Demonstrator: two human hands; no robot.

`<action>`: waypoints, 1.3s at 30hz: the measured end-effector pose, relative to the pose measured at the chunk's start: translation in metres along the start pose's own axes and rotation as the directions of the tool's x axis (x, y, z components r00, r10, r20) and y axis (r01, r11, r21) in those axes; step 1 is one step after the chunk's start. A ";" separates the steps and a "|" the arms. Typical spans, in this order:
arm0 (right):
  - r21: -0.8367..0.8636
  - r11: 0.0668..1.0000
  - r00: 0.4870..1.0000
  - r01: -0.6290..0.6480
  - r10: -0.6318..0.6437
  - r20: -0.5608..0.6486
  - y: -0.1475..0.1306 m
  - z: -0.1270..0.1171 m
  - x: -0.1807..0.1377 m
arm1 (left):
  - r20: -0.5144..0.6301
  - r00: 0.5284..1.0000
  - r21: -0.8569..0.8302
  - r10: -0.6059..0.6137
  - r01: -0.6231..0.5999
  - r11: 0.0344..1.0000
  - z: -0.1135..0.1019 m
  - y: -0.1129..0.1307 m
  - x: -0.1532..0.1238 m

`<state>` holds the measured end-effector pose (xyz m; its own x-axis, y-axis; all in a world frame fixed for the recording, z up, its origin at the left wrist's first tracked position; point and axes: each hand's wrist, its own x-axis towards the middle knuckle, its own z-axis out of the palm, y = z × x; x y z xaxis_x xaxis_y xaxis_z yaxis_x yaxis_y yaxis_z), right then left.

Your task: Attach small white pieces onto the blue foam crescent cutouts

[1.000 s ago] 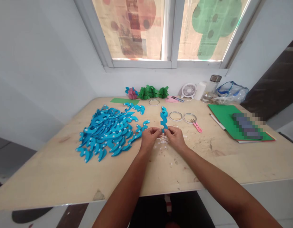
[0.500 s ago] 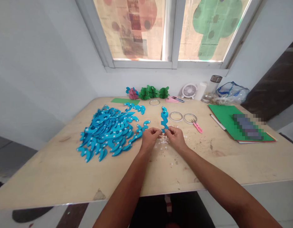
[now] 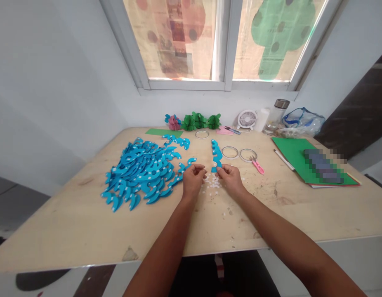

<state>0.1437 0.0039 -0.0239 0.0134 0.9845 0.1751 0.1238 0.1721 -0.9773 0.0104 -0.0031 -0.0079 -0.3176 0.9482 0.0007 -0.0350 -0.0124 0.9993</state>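
A wavy blue paper strip point(image 3: 217, 156) with small white squares on it stretches away from me across the table. At its near end, my right hand point(image 3: 230, 178) pinches the paper between thumb and fingers. My left hand point(image 3: 193, 179) is a little to the left, apart from the strip, its fingertips pressed together; anything between them is too small to make out. White paper bits point(image 3: 213, 181) lie scattered between my hands. Left of my left hand spreads a large heap of blue curved paper pieces point(image 3: 141, 165), many with white squares.
Two tape rolls point(image 3: 230, 152) and pink-handled snips point(image 3: 257, 165) lie beyond my right hand. Farther right are a white pen point(image 3: 284, 159) and a green sheet stack point(image 3: 290, 150). Folded green paper shapes point(image 3: 199, 120), a small fan point(image 3: 247, 119) and a bottle point(image 3: 277, 111) line the wall.
My left hand has drawn back slightly left, away from the strip's near end. The strip's near end has shifted a little right, still in my right hand. More white bits show between the hands.
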 end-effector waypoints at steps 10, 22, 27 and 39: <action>0.079 0.995 0.998 -0.065 0.063 0.031 -0.001 0.002 -0.001 | 0.038 0.999 0.008 0.005 -0.006 1.000 0.000 0.000 0.000; 0.136 0.977 0.965 -0.167 0.134 0.225 0.000 0.004 -0.004 | 0.120 0.993 -0.136 -0.023 0.039 0.990 0.002 0.006 -0.001; 0.045 0.991 0.963 -0.123 0.108 0.247 0.002 0.004 -0.004 | 0.099 0.995 -0.118 0.011 0.001 0.993 0.001 0.007 -0.001; -0.047 0.999 0.978 0.004 0.006 0.211 -0.005 0.002 -0.006 | 0.086 0.989 -0.007 0.118 -0.118 0.993 0.003 0.008 -0.004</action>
<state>0.1412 -0.0026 -0.0205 -0.1952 0.9708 0.1396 0.1703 0.1737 -0.9700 0.0144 -0.0064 -0.0001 -0.2372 0.9638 0.1215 -0.0043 -0.1261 0.9920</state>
